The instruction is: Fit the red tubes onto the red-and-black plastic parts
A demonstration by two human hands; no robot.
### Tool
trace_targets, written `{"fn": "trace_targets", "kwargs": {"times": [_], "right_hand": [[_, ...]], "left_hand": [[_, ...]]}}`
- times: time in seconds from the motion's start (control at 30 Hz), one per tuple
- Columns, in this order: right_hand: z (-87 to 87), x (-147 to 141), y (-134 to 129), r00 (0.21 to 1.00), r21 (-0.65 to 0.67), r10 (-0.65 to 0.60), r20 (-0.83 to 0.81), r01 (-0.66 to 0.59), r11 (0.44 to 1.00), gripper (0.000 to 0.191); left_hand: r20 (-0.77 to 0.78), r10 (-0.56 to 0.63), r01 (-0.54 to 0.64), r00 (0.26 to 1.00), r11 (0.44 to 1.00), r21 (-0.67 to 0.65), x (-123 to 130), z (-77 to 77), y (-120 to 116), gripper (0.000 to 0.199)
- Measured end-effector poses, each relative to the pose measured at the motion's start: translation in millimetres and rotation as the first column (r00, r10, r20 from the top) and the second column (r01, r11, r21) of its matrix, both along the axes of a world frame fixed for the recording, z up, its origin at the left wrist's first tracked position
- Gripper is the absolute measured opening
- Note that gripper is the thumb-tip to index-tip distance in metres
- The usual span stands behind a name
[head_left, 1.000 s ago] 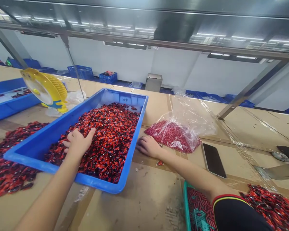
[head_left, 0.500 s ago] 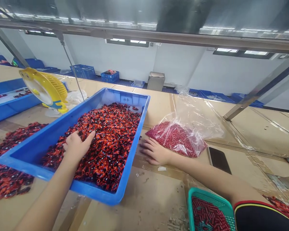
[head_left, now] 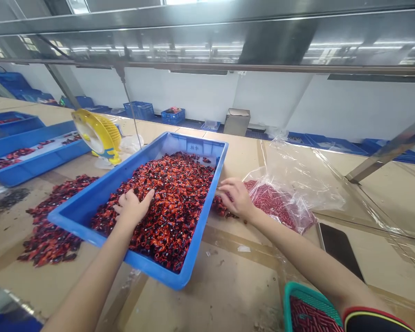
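Note:
My left hand rests on a heap of small red-and-black plastic parts in a large blue tub. Its thumb is spread from the fingers, and the fingertips partly sink from sight among the parts. At the tub's right rim is my right hand, fingers loosely bent and apart, nothing seen held. Below its fingers a few of the same parts lie on the table, between the tub and a clear plastic bag of dark red little cylinders.
Left of the tub lies a loose pile of red-and-black parts. A yellow fan stands behind it, near another blue tub. A phone and a green basket of red cylinders are at right. A metal post rises beyond.
The view has swung, so the table appears further right. My right hand has lifted and moved toward the tub's rim; a small cluster of parts now shows beneath it. My left hand stays on the heap.

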State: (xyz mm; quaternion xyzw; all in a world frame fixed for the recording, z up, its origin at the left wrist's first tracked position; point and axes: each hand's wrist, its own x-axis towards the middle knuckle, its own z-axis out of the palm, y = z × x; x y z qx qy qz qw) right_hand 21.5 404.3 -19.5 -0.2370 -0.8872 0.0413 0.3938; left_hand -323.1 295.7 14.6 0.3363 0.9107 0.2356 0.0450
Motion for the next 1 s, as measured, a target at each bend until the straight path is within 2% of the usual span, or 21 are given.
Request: {"fn": "trace_targets", "kwargs": {"times": [0.1, 0.2, 0.3, 0.4, 0.47, 0.67, 0.87, 1.0], "right_hand": [[41.5, -36.9, -6.7, 0.996, -0.143, -0.078, -0.051, 0.070, 0.987, 0.035], [64.5, -103.3, -11.3, 0.996, -0.313, -0.078, 0.037, 0.086, 0.946, 0.035], [65.6, -163.9, -14.9, 0.976, -0.485, -0.146, 0.161, 0.207, 0.849, 0.041], [56.4, -196.8, -18.6, 0.948, -0.589, -0.185, 0.258, 0.306, 0.748, 0.044], [50.9, -206.4, -21.8, 0.943, -0.622, -0.176, 0.283, 0.320, 0.714, 0.044], [44.2, -220.3, -37.6, 0.952, -0.679, -0.126, 0.277, 0.287, 0.675, 0.041], [36.8, -220.5, -58.6, 0.925, -0.755, -0.193, 0.327, 0.379, 0.535, 0.040], [41.5, -218.9, -67.7, 0.907, -0.785, -0.275, 0.320, 0.416, 0.458, 0.039]], "left_hand": [[0.087, 0.071, -0.068, 0.994, 0.997, -0.045, 4.1, 2.7, 3.9, 0.064], [0.146, 0.086, -0.079, 0.986, 0.995, -0.053, 6.5, 6.9, 2.8, 0.059], [0.187, 0.096, -0.092, 0.978, 0.995, -0.034, 5.8, 11.3, -3.2, 0.056], [0.244, 0.126, -0.128, 0.962, 0.992, -0.006, 4.2, 13.3, -6.5, 0.052], [0.286, 0.148, -0.158, 0.947, 0.987, 0.014, 5.0, 13.3, -4.7, 0.050], [0.403, 0.222, -0.261, 0.888, 0.964, 0.044, 20.3, 15.2, 7.9, 0.050], [0.492, 0.185, -0.273, 0.851, 0.955, 0.113, 36.1, 12.9, 10.0, 0.048], [0.543, 0.119, -0.280, 0.831, 0.934, 0.224, 46.2, 9.9, 12.1, 0.047]]}}
